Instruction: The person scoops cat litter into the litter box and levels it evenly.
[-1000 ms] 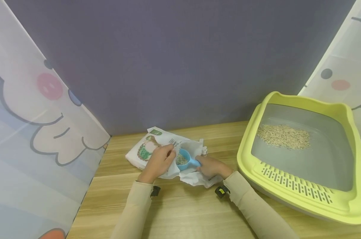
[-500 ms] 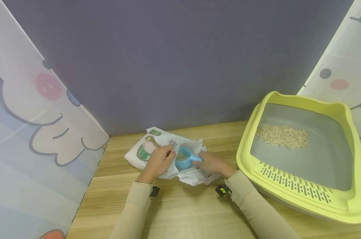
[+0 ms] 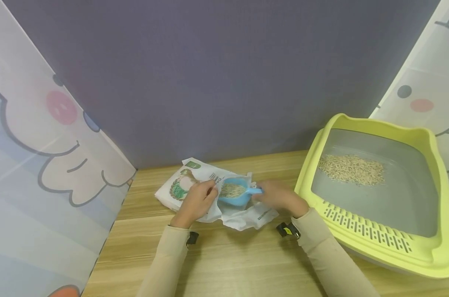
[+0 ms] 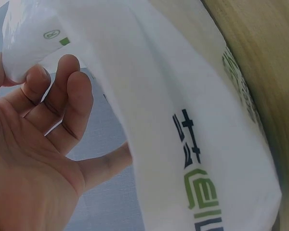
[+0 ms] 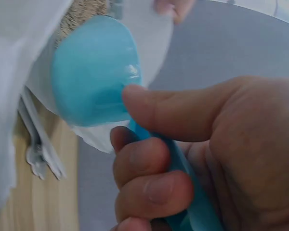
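A white printed bag (image 3: 211,170) lies on its side, its torn mouth spread toward the right. My left hand (image 3: 197,202) pinches the upper edge of that mouth; in the left wrist view, thumb and forefinger meet on the white film (image 4: 29,43). My right hand (image 3: 280,195) grips the handle of a light blue scoop (image 3: 240,201), thumb along the top and fingers curled beneath. Pale pellets (image 3: 232,190) fill the scoop's bowl, which is at the bag's mouth. More pellets (image 5: 84,14) show inside the bag in the right wrist view.
A yellow-rimmed litter box (image 3: 369,255) with a grey base stands at the right, holding a patch of pellets (image 3: 352,170). A pale two-armed utensil (image 5: 38,149) lies beside the bag on the wooden table (image 3: 231,264). A dark panel (image 3: 224,82) rises behind.
My right hand has drawn the scoop up and to the right, from inside the bag to its mouth, with more pellets showing in it. The left hand stays on the bag.
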Available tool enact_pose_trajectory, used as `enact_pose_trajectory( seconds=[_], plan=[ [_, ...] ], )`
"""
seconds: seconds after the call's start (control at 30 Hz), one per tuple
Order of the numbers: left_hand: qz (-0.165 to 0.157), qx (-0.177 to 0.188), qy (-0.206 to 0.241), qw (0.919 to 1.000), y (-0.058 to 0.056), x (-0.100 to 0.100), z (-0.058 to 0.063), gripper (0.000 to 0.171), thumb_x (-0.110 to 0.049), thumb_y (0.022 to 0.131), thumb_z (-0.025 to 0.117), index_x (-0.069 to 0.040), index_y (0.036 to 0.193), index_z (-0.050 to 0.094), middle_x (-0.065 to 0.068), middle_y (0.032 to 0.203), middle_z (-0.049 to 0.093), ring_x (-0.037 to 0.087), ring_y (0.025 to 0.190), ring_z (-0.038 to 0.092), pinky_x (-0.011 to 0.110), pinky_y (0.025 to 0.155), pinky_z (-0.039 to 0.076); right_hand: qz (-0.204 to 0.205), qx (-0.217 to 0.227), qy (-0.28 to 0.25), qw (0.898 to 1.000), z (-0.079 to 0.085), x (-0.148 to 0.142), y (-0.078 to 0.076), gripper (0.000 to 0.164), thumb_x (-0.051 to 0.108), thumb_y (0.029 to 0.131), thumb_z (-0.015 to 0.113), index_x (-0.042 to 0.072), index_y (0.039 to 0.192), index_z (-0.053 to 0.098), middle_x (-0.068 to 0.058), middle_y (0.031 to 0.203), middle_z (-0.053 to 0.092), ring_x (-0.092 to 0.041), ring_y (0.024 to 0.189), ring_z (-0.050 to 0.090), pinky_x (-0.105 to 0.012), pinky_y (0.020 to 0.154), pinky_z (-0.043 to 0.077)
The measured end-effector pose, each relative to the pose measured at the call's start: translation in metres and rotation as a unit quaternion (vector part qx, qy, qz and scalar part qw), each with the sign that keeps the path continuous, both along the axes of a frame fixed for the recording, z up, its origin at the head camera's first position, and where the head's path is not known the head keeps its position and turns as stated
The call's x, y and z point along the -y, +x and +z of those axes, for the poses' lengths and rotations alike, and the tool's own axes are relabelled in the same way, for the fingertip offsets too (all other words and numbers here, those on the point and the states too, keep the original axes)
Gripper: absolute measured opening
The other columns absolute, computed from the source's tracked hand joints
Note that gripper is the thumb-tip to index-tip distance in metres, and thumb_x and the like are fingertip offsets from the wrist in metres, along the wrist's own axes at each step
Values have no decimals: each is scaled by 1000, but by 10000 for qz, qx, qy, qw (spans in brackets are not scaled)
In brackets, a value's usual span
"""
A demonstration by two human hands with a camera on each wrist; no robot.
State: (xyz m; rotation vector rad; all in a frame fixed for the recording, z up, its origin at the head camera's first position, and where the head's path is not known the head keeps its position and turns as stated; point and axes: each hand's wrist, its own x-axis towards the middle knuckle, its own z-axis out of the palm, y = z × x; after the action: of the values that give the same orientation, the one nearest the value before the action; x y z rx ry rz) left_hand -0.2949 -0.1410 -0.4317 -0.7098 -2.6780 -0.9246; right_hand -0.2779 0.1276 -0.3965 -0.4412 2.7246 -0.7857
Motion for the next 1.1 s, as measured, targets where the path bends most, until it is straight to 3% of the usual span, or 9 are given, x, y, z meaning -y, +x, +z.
enact_pose_trajectory(
  seconds=[0.4, 1.1],
  plan=[
    [-16, 69, -35, 10000, -1, 0, -1, 34, -14, 101, 50, -19, 69, 42, -6, 59, 35, 8, 56, 32, 26, 57, 32, -78, -464, 457, 9978, 18, -21, 4, 24, 35, 95, 63, 13, 88, 57, -1, 73, 51, -16, 65, 47, -32, 58, 38],
    [40, 16, -89, 10000, -2, 0, -2, 32, -17, 100, 50, -19, 69, 42, -7, 59, 37, 9, 57, 35, 26, 58, 34, 245, -807, 130, 9964, 47, -52, 18, 26, 31, 98, 66, 13, 82, 56, 3, 70, 45, -13, 63, 44, -30, 59, 38]
  ],
)
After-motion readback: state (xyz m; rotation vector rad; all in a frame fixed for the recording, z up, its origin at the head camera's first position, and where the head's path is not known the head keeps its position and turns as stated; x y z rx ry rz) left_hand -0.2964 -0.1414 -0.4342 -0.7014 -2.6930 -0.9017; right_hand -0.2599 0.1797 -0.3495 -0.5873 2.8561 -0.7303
